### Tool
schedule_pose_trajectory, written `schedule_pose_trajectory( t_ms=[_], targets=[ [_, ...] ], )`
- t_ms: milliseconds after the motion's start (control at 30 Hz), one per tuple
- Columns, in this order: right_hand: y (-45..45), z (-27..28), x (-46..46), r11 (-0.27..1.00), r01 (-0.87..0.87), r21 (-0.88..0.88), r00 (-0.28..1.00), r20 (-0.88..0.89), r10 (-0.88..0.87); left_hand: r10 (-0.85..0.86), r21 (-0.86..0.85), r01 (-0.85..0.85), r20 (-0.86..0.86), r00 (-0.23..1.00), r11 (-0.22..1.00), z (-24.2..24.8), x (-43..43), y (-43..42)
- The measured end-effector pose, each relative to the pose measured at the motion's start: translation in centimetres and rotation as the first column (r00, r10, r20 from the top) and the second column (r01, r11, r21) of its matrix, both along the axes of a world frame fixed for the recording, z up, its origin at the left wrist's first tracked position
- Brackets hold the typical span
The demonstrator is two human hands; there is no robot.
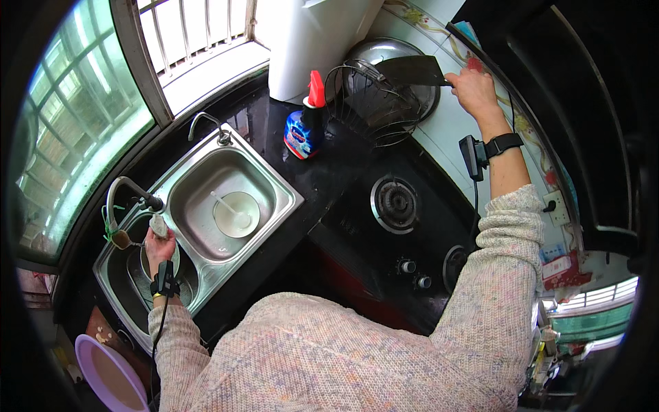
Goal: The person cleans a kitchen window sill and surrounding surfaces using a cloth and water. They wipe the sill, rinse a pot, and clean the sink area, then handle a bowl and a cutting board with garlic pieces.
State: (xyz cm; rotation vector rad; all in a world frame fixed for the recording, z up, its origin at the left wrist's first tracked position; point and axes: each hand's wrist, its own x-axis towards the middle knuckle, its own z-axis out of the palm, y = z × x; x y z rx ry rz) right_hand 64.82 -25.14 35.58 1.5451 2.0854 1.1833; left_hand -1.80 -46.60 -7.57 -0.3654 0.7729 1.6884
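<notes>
My left hand [160, 247] is over the left basin of the stainless steel double sink [234, 270], closed on a crumpled pale cloth [158, 225] below the curved faucet [121, 185]. A round bowl shows partly behind that hand. At the upper right my right hand [473, 90] grips the handle of a cleaver-like dark broad blade [412, 70]. The blade is raised before a round metal lid [383, 49] and a wire rack [370, 103]. In the right basin lies a white bowl [224, 221] with a pale spoon [226, 202] in it.
A spray bottle [301, 135] with a red trigger stands on the black counter [334, 170] beside a tall white container [304, 51]. The gas stove [355, 221] adjoins the counter, with round burners and knobs. A purple basin [85, 350] sits at lower left. Cables run from both wrists.
</notes>
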Motion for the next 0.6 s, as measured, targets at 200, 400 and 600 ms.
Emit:
schedule_pose_trajectory(
  t_ms=[200, 400, 600],
  targets=[
    [4.7, -1.8, 3.4, 0.984, 0.062, -0.167, 0.996, -0.046, -0.071, 0.095, -0.066, -0.093, 0.026, 0.995, 0.993, -0.4, 3.3, 0.3],
    [6.6, -0.4, 3.5, 0.961, 0.104, -0.256, 0.987, -0.094, -0.132, 0.096, -0.069, -0.099, -0.043, 0.994, 0.993, 0.4, 5.1, 1.2],
    [7.5, 1.7, 2.7, 0.952, 0.067, -0.300, 0.988, -0.111, -0.104, 0.129, -0.091, -0.132, -0.039, 0.991, 0.987, 1.2, 6.0, 2.1]
  ],
)
